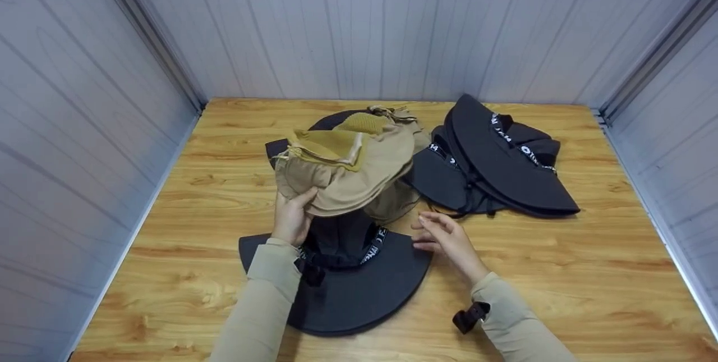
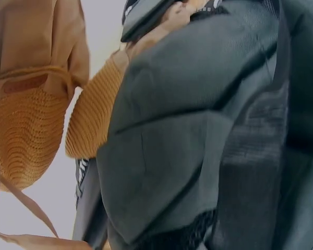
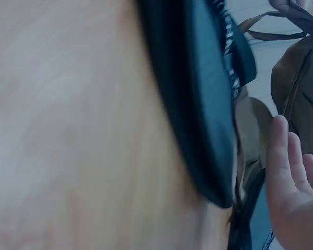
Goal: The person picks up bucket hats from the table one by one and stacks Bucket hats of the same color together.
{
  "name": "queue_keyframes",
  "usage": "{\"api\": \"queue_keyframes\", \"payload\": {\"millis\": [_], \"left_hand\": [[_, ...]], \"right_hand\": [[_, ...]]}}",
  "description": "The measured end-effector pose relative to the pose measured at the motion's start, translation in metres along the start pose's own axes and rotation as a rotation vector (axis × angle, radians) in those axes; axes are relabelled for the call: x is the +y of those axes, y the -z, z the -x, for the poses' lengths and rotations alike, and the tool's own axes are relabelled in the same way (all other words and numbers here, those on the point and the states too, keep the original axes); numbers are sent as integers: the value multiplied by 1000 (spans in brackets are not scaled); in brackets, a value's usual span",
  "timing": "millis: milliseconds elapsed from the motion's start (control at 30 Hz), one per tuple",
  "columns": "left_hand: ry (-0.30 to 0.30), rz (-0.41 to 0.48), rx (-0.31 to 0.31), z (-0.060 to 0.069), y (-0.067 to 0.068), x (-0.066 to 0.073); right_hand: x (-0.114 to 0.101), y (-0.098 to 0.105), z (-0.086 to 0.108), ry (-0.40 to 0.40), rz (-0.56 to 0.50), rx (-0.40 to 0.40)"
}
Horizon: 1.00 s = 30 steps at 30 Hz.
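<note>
My left hand (image 1: 293, 216) grips the edge of a tan sun hat (image 1: 359, 188) with mustard mesh, lifted above the table. Its wide brim looks layered, and I cannot tell whether it is one hat or several. In the left wrist view, tan cloth (image 2: 39, 41) and mesh hang beside dark hat fabric (image 2: 167, 135). Below it, a black wide-brimmed hat (image 1: 359, 300) with a lettered band lies crown away from me. Near that hat's right brim, my right hand (image 1: 449, 238) holds nothing, its fingers fairly straight in the right wrist view.
Stacked black hats (image 1: 510, 165) with lettered bands and dark cords lie at the back right. Another tan hat (image 1: 392, 202) and a dark brim (image 1: 275, 149) show partly beneath the lifted one. Pale panelled walls (image 1: 359, 25) enclose the wooden table (image 1: 589, 272) at the back and sides.
</note>
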<state>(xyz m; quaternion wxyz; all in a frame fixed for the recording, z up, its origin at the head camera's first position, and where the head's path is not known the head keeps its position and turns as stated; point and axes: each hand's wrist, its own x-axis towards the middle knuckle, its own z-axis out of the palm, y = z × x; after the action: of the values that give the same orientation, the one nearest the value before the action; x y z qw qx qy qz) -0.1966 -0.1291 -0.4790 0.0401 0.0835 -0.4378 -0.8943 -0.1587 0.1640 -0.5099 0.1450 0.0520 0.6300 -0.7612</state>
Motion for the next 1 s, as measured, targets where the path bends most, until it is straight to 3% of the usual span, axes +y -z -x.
{"api": "queue_keyframes", "payload": {"millis": [433,667,1000], "left_hand": [[61,-117,-212,13,-16,-9],[123,-147,-240,18,-16,-16],[178,-161,-246,19,-14,-20]], "right_hand": [[-26,0,0,59,-360,-77],[-29,2,-1,66,-506,-7],[-29,5,-1,98,-502,103]]}}
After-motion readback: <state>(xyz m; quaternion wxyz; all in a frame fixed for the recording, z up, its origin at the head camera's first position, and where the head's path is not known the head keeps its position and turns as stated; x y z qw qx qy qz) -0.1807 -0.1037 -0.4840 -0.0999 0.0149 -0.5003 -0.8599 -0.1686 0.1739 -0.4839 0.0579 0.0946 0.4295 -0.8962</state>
